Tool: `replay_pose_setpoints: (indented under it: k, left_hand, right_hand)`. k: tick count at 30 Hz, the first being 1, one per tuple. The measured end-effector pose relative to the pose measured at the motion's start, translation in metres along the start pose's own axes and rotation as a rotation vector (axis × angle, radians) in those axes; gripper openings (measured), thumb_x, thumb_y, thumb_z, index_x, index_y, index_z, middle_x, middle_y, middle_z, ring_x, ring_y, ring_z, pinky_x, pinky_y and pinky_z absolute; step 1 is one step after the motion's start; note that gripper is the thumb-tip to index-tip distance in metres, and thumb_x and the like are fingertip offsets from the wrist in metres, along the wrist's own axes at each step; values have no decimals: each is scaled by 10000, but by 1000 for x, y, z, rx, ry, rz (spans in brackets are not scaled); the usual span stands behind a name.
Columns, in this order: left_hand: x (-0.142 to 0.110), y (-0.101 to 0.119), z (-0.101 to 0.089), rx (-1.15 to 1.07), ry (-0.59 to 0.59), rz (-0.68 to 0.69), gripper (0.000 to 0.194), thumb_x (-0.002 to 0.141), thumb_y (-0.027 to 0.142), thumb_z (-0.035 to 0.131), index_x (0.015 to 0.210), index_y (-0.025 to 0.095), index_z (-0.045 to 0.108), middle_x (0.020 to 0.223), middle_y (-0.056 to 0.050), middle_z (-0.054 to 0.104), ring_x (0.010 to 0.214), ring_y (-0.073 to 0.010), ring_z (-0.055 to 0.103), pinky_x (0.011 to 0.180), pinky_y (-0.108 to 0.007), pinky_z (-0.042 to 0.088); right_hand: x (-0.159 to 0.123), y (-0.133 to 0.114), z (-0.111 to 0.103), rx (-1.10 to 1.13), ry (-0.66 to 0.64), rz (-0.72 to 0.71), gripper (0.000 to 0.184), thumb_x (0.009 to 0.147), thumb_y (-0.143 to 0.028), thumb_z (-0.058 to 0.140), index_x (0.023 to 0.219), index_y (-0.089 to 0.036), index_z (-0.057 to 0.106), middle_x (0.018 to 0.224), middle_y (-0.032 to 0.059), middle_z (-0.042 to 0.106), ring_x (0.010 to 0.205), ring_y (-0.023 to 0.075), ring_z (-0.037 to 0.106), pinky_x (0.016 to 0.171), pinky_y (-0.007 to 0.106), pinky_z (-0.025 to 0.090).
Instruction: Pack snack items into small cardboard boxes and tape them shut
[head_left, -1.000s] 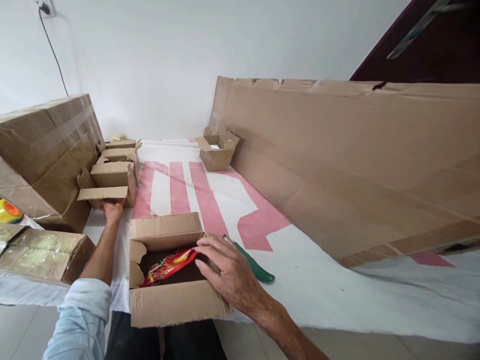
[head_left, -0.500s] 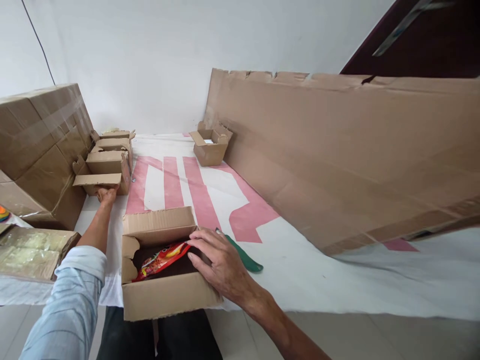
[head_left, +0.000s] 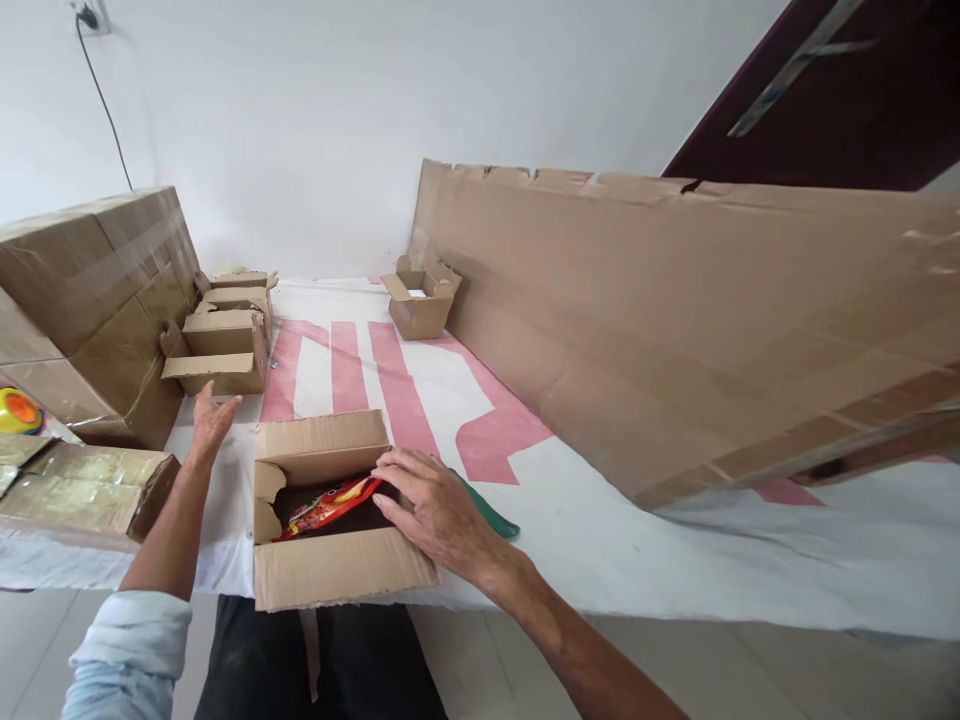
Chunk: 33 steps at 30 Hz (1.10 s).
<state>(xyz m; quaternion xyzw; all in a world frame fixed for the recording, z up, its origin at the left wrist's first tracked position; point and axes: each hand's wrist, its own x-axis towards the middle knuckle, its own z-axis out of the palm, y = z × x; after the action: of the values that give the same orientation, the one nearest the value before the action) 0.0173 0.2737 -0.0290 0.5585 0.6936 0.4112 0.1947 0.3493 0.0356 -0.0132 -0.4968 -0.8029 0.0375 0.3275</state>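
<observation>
My left hand is open, its fingers spread just in front of a small open cardboard box on the left; a slight gap shows between them. A nearer cardboard box stands at the table's front edge with its flaps folded out. Inside it lies a red printed packet, slanting up toward the right. Over that box's right end rests my right hand, open, fingers stretched and thumb apart, fingertips beside the packet's upper tip. Partly behind this hand lies a green curved object.
More small open boxes line up behind, beside a large taped carton. A taped box and a yellow-orange tape roll are at left. Another open box stands before a long leaning cardboard sheet. White-and-pink cloth covers the table.
My left hand has let go of the small box at left and drawn back a little, fingers spreading. My right hand stays on the near box. The view has shifted slightly.
</observation>
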Motion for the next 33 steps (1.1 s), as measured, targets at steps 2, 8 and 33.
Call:
replay_pose_setpoints:
  k: [2, 8, 33]
  left_hand:
    - [-2, 5, -5, -16, -27, -19, 747, 823, 232, 805, 1502, 32, 568, 1509, -280, 608, 1183, -331, 713, 1118, -456, 519]
    - [-44, 10, -5, -163, -257, -10, 425, 705, 294, 801, 1091, 115, 798, 1100, -153, 808, 1053, -341, 742, 941, -420, 590]
    - [-134, -48, 17, -397, -443, -35, 264, 870, 420, 726, 899, 202, 872, 914, -98, 805, 887, -284, 738, 795, -348, 608]
  right_hand:
    - [-1, -3, 0, 9, 6, -6, 183, 982, -162, 646, 1113, -233, 752, 1145, 107, 778, 1080, 289, 738, 940, 468, 611]
    - [30, 2, -28, 261, 63, 49, 199, 1021, -237, 558, 939, -243, 738, 943, 57, 767, 861, 222, 721, 792, 354, 598]
    - [367, 160, 239, 16, -523, 405, 377, 1046, -399, 710, 1354, -185, 673, 1378, 109, 685, 1179, 267, 705, 997, 486, 622]
